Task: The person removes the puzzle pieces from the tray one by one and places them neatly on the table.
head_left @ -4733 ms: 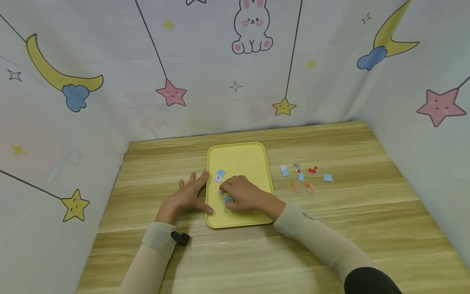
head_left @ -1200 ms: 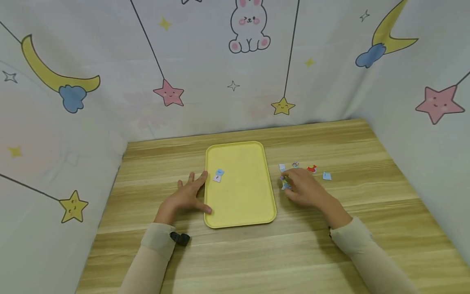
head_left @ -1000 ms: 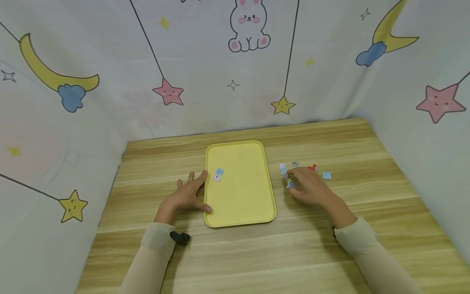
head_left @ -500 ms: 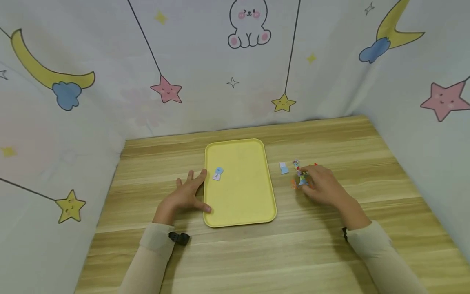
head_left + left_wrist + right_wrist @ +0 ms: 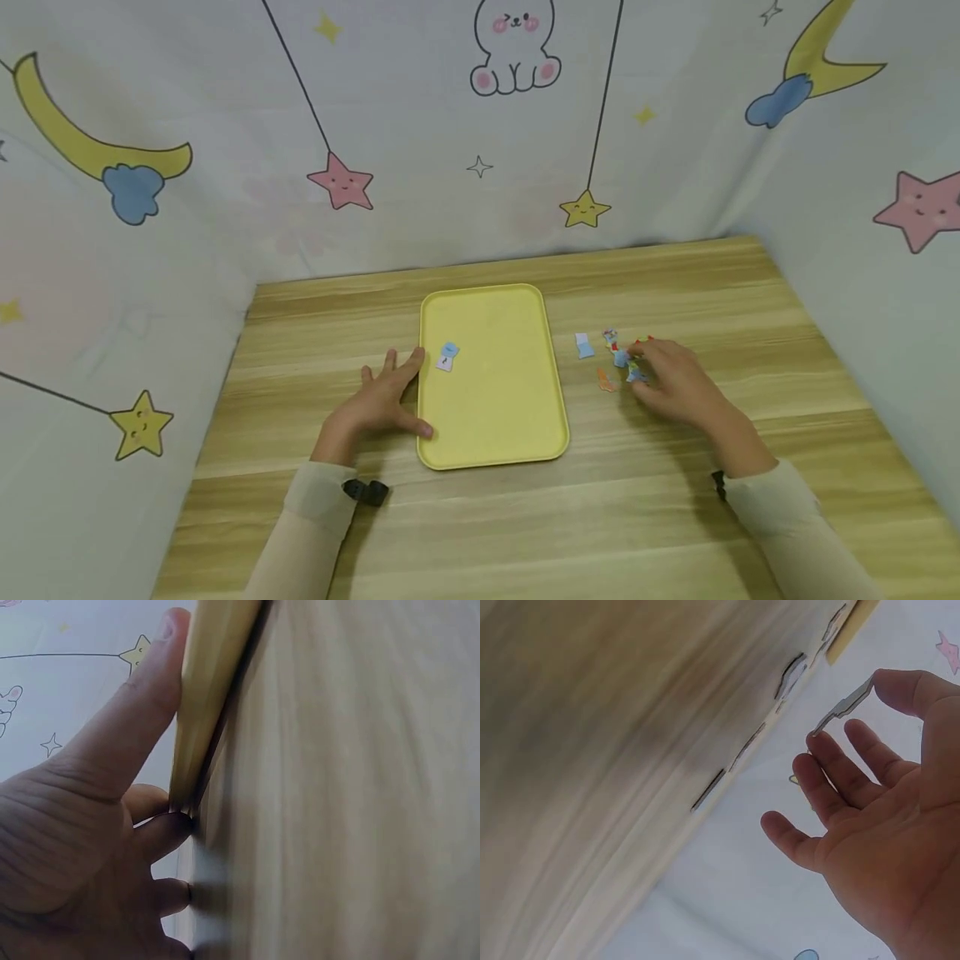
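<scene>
My right hand (image 5: 678, 383) pinches a small multicoloured puzzle piece (image 5: 636, 372) between thumb and fingertip, above the loose pieces on the table. In the right wrist view this piece (image 5: 845, 706) shows edge-on, lifted off the tabletop, with the other fingers spread. My left hand (image 5: 378, 402) lies at the left side of a yellow tray (image 5: 495, 392), thumb and fingers extended against its rim. From the left wrist, the thumb (image 5: 142, 697) touches the tray's side wall (image 5: 206, 682). On the tray, a blue piece (image 5: 449, 349) and a white piece (image 5: 446, 363) lie together.
Right of the tray lie a white-and-blue piece (image 5: 584, 346), a multicoloured piece (image 5: 611, 337) and an orange piece (image 5: 607, 381). A red piece (image 5: 643, 339) is partly hidden by my right hand. Printed cloth walls (image 5: 420, 217) surround the wooden table (image 5: 637, 525).
My right hand has left the tray with the multicoloured piece and moved right, over the loose pieces, drifting further right in the last second. The left hand stays at the tray's edge.
</scene>
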A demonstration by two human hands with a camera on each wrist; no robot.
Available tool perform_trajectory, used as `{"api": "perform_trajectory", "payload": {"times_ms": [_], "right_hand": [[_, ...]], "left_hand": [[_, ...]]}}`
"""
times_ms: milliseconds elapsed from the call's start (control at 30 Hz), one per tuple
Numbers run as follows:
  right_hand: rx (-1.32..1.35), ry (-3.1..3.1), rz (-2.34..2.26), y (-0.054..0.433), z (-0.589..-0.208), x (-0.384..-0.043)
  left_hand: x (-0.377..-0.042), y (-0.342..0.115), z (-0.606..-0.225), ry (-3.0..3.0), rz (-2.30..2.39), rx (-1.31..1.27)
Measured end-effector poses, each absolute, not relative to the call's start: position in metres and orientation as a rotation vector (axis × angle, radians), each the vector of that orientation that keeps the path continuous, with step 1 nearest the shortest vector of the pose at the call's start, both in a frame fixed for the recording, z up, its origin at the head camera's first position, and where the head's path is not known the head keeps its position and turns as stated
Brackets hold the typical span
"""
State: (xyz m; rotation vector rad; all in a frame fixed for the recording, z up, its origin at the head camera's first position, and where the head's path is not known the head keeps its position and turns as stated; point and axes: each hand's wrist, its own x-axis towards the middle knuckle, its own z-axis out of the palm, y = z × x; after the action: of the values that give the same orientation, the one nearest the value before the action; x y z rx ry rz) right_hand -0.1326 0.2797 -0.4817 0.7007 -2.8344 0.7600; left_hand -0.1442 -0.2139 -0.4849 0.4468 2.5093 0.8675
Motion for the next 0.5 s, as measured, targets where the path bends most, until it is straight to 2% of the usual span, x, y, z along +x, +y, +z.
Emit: {"api": "perform_trajectory", "payload": {"times_ms": [500], "right_hand": [[0.681, -2.884, 0.799, 0.302, -0.486, -0.131]], "left_hand": [[-0.143, -0.214, -0.485, 2.519, 0.870, 0.454]]}}
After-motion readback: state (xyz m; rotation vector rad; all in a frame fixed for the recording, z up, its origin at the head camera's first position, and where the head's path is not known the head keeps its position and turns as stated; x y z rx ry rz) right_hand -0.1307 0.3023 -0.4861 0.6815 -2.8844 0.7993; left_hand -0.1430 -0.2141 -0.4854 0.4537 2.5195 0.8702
